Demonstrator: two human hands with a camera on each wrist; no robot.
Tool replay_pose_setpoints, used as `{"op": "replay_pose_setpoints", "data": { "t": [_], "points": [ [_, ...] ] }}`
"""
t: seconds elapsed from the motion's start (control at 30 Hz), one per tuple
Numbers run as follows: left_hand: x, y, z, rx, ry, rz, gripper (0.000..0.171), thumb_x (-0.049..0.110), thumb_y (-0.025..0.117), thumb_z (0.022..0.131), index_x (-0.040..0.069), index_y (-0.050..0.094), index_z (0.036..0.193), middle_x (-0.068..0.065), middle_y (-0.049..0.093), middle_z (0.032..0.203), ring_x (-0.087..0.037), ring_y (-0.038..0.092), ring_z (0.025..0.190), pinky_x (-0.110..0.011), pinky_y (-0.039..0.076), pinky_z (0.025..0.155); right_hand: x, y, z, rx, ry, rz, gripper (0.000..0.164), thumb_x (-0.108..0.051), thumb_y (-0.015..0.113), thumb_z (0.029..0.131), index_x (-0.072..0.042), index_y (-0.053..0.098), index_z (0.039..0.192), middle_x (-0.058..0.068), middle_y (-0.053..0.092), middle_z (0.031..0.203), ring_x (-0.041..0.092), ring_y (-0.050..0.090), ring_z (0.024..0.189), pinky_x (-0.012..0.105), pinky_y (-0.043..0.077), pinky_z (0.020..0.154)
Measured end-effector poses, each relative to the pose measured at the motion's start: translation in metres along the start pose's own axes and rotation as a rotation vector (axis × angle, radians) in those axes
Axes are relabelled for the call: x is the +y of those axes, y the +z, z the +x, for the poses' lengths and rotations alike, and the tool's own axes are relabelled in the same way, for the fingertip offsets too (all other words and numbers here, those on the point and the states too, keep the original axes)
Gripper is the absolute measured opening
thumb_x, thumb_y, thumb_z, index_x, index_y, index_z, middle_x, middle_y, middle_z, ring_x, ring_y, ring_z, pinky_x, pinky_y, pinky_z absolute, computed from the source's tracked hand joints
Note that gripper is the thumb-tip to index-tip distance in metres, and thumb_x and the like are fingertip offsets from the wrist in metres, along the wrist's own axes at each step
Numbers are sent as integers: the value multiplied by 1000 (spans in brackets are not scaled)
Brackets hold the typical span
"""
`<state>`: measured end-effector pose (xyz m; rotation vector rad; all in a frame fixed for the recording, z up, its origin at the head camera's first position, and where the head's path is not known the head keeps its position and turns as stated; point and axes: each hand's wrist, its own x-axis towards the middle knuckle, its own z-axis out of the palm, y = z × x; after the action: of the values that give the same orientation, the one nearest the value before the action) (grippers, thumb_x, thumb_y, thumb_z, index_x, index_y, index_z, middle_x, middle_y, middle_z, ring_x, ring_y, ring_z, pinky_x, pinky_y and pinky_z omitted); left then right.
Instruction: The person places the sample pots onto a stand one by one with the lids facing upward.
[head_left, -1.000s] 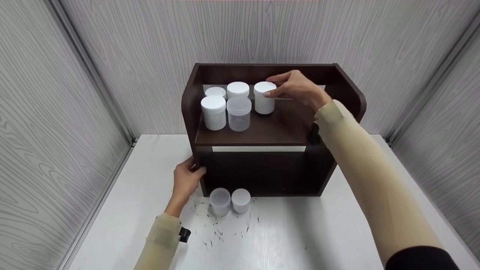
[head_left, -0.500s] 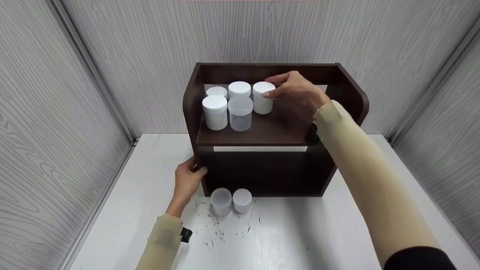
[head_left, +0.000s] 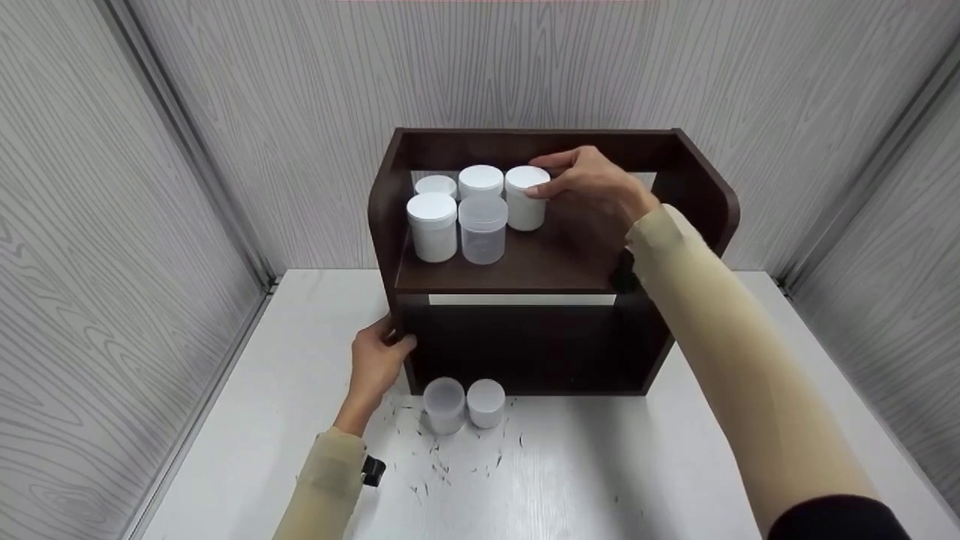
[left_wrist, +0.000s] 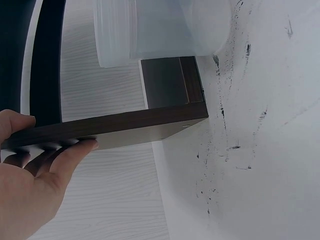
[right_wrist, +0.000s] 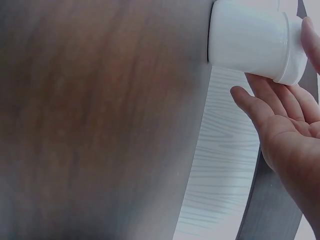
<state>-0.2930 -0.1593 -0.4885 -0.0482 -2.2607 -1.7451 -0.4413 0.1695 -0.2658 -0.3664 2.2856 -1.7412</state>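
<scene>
Just right of the fingers of the left hand [head_left: 374,369], a clear jar [head_left: 445,409] and a short white jar [head_left: 486,403] stood on the counter [head_left: 555,469]. Those fingers gripped the side of the brown rack [head_left: 517,345]. Beyond, left of the fingers of the right hand [head_left: 596,180], stood a frosted jar [head_left: 483,236]; these fingers pinched a lidded white jar [head_left: 526,212], its base seemingly on the upper board [head_left: 566,259].

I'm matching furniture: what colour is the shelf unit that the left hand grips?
The shelf unit is dark brown, best seen in the head view.
</scene>
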Motion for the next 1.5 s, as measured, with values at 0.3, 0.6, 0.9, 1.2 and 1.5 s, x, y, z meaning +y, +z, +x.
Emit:
{"op": "replay_pose_setpoints", "data": {
  "t": [0.3, 0.6, 0.9, 1.2, 1.5],
  "points": [
    [-1, 2, 1, -30, 9, -7, 57, 4, 68, 94, -10, 53, 147, -27, 60, 143, -42, 64, 126, -43, 59, 97, 0, -7, -10, 3, -2, 17, 69, 1, 85, 87, 3, 56, 149, 19, 58, 149, 22, 64, 122, 40, 51, 109],
    [2, 2, 5, -21, 1, 20, 54, 5, 68, 93, -9, 57, 145, -26, 63, 140, -41, 65, 124, -43, 59, 97, -2, -8, -35, 84, -86, 7, 72, -3, 90, 83, 7, 57, 146, 22, 62, 143, 26, 61, 132, 32, 56, 102],
    [-4, -4, 6, -4, -2, 15, 56, 4, 69, 93, -9, 56, 146, -26, 62, 141, -40, 65, 124, -44, 59, 98, 8, 8, -70, 164, -176, -93, 74, -9, 91, 82, 8, 57, 145, 21, 61, 146, 31, 59, 135, 33, 52, 107],
    [-6, -7, 4, -2, -15, 9, 57, 5, 69, 94, -9, 54, 147, -27, 61, 142, -39, 65, 125, -42, 59, 97, 26, 27, -117, 229, -257, -79, 66, -7, 92, 81, 4, 64, 141, 18, 68, 136, 34, 65, 127, 28, 57, 98],
    [-7, -6, 3, -7, -6, 25, 58, 5, 68, 94, -10, 52, 148, -26, 60, 143, -41, 64, 126, -45, 57, 100, 63, 42, -171, 249, -337, -45, 58, -6, 91, 82, 2, 69, 135, 17, 71, 132, 33, 68, 122, 32, 59, 96]
  ]
}}
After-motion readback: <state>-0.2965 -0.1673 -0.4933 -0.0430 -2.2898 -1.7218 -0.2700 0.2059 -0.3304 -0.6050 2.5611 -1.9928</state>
